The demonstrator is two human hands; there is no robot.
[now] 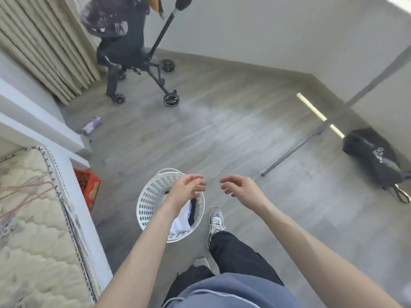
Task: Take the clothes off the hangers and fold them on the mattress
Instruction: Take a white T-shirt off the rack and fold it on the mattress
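Both hands reach forward, empty. The left hand (185,190) hovers above a white laundry basket (144,203), fingers loosely curled and gripping nothing. The right hand (241,187) is near it but apart, equally relaxed and empty. The basket stands on the grey floor (222,134) by the person's feet. It holds a white garment (180,221) and a dark garment (193,211), probably gathered there for easy reach. No hangers are visible. The cream quilted mattress (33,218) lies at the left, near the basket, likely so clothes can be lifted across and folded. A black stroller (124,52) stands farther off, and a black bag (375,156) lies at the right.
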